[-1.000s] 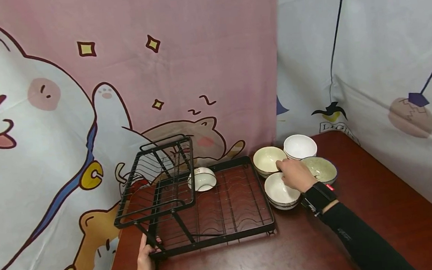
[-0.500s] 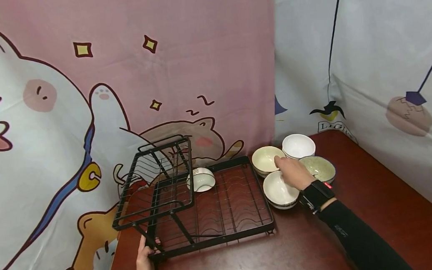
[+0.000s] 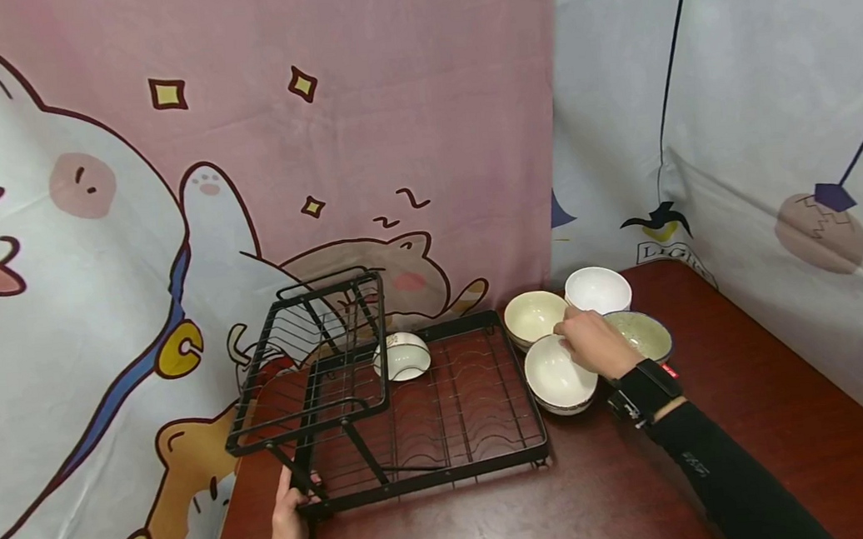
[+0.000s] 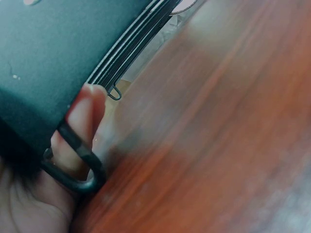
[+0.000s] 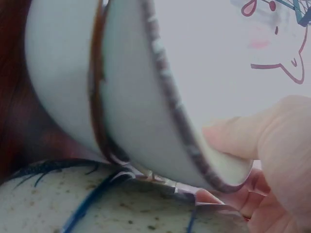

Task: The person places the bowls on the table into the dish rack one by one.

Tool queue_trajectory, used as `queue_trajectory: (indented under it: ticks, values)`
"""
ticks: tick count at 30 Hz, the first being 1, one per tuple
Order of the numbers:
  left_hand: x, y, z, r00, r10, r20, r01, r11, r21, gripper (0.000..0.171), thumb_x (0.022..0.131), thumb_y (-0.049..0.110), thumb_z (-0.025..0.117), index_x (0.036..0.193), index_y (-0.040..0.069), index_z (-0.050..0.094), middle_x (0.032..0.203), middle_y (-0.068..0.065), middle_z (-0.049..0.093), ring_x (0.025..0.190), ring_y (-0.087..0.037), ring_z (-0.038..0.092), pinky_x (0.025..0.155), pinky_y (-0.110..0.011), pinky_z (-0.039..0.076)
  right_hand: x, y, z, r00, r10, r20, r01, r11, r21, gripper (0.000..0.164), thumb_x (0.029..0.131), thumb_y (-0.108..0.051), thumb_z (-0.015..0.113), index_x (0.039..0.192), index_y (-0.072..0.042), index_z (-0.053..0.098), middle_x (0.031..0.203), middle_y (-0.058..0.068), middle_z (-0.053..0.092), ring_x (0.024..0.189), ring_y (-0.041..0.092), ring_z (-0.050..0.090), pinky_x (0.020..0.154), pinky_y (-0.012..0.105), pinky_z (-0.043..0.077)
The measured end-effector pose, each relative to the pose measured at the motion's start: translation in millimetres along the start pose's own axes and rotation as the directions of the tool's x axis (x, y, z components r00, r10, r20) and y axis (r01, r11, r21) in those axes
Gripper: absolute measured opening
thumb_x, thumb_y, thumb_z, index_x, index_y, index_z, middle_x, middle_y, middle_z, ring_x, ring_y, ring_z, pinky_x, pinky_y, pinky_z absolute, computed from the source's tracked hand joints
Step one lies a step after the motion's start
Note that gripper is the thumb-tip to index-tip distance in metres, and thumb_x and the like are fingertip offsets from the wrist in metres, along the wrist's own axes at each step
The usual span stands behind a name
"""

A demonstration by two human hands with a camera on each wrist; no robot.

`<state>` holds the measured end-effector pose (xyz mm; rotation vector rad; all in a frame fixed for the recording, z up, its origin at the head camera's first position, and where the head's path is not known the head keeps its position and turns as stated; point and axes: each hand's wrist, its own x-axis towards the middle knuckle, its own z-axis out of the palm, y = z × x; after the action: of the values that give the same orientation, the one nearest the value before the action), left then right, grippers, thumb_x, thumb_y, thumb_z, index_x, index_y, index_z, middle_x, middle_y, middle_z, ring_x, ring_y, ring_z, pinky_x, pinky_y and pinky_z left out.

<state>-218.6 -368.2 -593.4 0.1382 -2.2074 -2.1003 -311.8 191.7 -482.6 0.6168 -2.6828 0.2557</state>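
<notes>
Right of frame centre, the upper white bowl (image 3: 555, 378) is being pinched at its rim by the R. grip (image 3: 596, 343), thumb inside; prob. stiff, slippery, breakable ceramic is being handled, so rim hold is being favoured. Lower left, the black rack (image 3: 446, 474) is being held by the L. grip (image 3: 289, 517).

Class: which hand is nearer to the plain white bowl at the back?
Right. The right hand is just in front of the white bowl, pinching a nearer bowl; the left hand is far off to its left, gripping the rack.
</notes>
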Motion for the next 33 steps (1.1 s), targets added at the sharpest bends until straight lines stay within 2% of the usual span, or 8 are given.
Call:
queue_trajectory:
  ticks: [7, 11, 15, 17, 22, 25, 29, 33]
  values:
    - [-0.6, -1.0, -1.2, 1.000, 0.010, -0.010, -0.010, 1.000, 0.002, 0.065, 0.086, -0.002, 0.026, 0.149, 0.009, 0.032, 0.101, -0.003, 0.054, 0.078, -0.011, 0.048, 0.070, -0.026, 0.044, 0.3, 0.0, -11.7, 0.994, 0.021, -0.110, -0.019, 1.000, 0.019, 0.008, 0.090, -0.006, 0.075, 0.098, -0.004, 0.077, 0.087, 0.012, 0.062, 0.075, 0.032, 0.065, 0.064, 0.048, 0.052]
    - [-0.9, -1.2, -1.2, 1.000, 0.004, -0.012, -0.004, 1.000, -0.009, 0.063, 0.086, -0.002, 0.026, 0.148, 0.008, 0.033, 0.103, -0.004, 0.053, 0.084, -0.012, 0.050, 0.072, -0.026, 0.045, 4.3, 6.8, -22.9, 0.968, 0.104, -0.229, -0.091, 0.994, 0.066, 0.012, 0.098, -0.011, 0.067, 0.107, -0.006, 0.072, 0.092, 0.014, 0.070, 0.077, 0.036, 0.070, 0.060, 0.052, 0.052]
    - [-0.1, -0.7, -1.6, 1.000, -0.008, 0.000, 0.008, 1.000, -0.007, 0.065, 0.087, 0.000, 0.026, 0.150, 0.012, 0.032, 0.103, -0.003, 0.052, 0.078, -0.011, 0.048, 0.071, -0.026, 0.044, 9.0, 19.7, -31.8, 0.917, 0.296, -0.267, -0.207, 0.926, 0.317, 0.018, 0.105, -0.011, 0.056, 0.118, -0.001, 0.062, 0.103, 0.027, 0.073, 0.086, 0.046, 0.071, 0.068, 0.059, 0.053]
    - [0.2, -0.7, -1.9, 1.000, -0.010, 0.003, 0.010, 1.000, -0.004, 0.064, 0.087, 0.000, 0.026, 0.149, 0.013, 0.032, 0.103, -0.003, 0.052, 0.075, -0.011, 0.046, 0.070, -0.025, 0.044, 9.1, 26.7, -34.0, 0.885, 0.417, -0.207, -0.264, 0.816, 0.515, 0.027, 0.105, -0.010, 0.054, 0.128, 0.003, 0.055, 0.118, 0.033, 0.067, 0.103, 0.050, 0.068, 0.078, 0.058, 0.054]
    - [0.9, -1.7, -1.3, 1.000, -0.026, 0.004, 0.026, 1.000, -0.004, 0.062, 0.087, 0.000, 0.026, 0.148, 0.012, 0.033, 0.103, -0.002, 0.052, 0.075, -0.011, 0.046, 0.070, -0.025, 0.044, 5.1, 37.7, -33.7, 0.825, 0.561, 0.069, -0.340, 0.395, 0.854, 0.069, 0.097, -0.001, 0.061, 0.158, 0.002, 0.031, 0.156, 0.034, 0.040, 0.140, 0.049, 0.044, 0.089, 0.028, 0.055]
    - [1.1, -2.3, -0.5, 0.999, -0.032, 0.012, 0.032, 0.999, -0.005, 0.063, 0.087, 0.000, 0.026, 0.148, 0.014, 0.033, 0.103, -0.002, 0.052, 0.076, -0.011, 0.046, 0.070, -0.025, 0.044, 3.8, 39.8, -30.3, 0.826, 0.534, 0.179, -0.353, 0.244, 0.903, 0.080, 0.097, 0.003, 0.056, 0.166, -0.003, 0.016, 0.164, 0.032, 0.029, 0.146, 0.048, 0.037, 0.081, 0.014, 0.052]
    - [1.1, -2.3, 0.2, 1.000, -0.019, 0.024, 0.020, 1.000, -0.014, 0.063, 0.087, 0.000, 0.027, 0.147, 0.018, 0.035, 0.103, -0.001, 0.053, 0.079, -0.011, 0.047, 0.072, -0.025, 0.044, 5.4, 35.8, -26.0, 0.838, 0.505, 0.206, -0.372, 0.252, 0.893, 0.077, 0.098, 0.007, 0.048, 0.165, -0.002, 0.013, 0.163, 0.034, 0.025, 0.145, 0.051, 0.036, 0.078, 0.018, 0.053]
    - [0.1, -1.5, -2.7, 0.999, -0.020, 0.033, 0.021, 1.000, -0.021, 0.064, 0.088, 0.001, 0.026, 0.147, 0.025, 0.034, 0.102, 0.002, 0.053, 0.077, -0.010, 0.046, 0.070, -0.025, 0.043, 16.5, 25.6, -19.3, 0.844, 0.504, 0.185, -0.394, 0.348, 0.851, 0.069, 0.095, 0.009, 0.042, 0.161, -0.002, 0.025, 0.160, 0.034, 0.030, 0.140, 0.050, 0.040, 0.083, 0.037, 0.057]
